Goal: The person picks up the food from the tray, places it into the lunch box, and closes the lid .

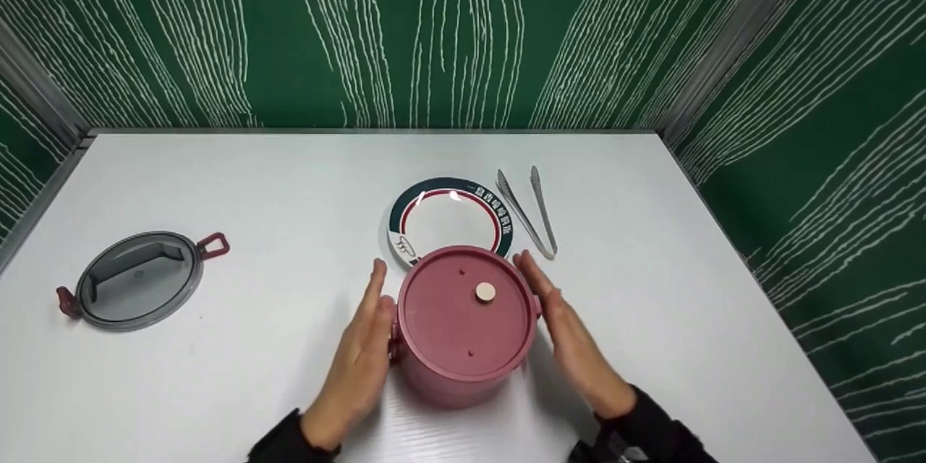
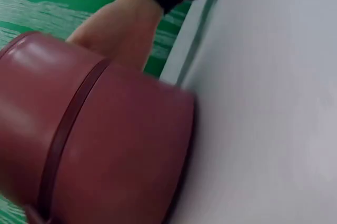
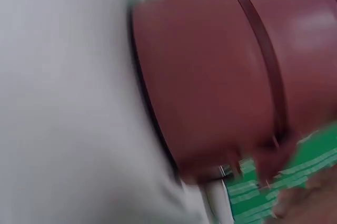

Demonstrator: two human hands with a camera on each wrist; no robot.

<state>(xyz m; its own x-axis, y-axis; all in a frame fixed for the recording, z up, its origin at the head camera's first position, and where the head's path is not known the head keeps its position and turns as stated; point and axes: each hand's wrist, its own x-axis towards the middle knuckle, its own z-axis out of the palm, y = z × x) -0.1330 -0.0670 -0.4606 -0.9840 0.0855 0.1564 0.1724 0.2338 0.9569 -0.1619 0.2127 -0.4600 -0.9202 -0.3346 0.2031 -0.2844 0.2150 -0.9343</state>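
Observation:
A dusty-red pot (image 1: 448,391) with a flat round top and a small cream knob (image 1: 485,292) stands upright at the front middle of the table. My left hand (image 1: 359,354) is at its left side, fingers straight and palm facing the side handle. On the opposite side, my right hand (image 1: 571,336) lies along the wall by the other handle, its fingers extended too. Both wrist views show the pot's side, banded by a darker strip (image 2: 68,129), low over the white surface. The pot's top overlaps the near rim of a plate (image 1: 398,221) in the head view.
Metal tongs (image 1: 544,213) lie spread beside the plate, behind my right hand. A glass lid (image 1: 137,282) with two red side handles rests at the left of the white table (image 1: 275,181). Green walls (image 1: 289,101) with white streaks enclose the back and sides.

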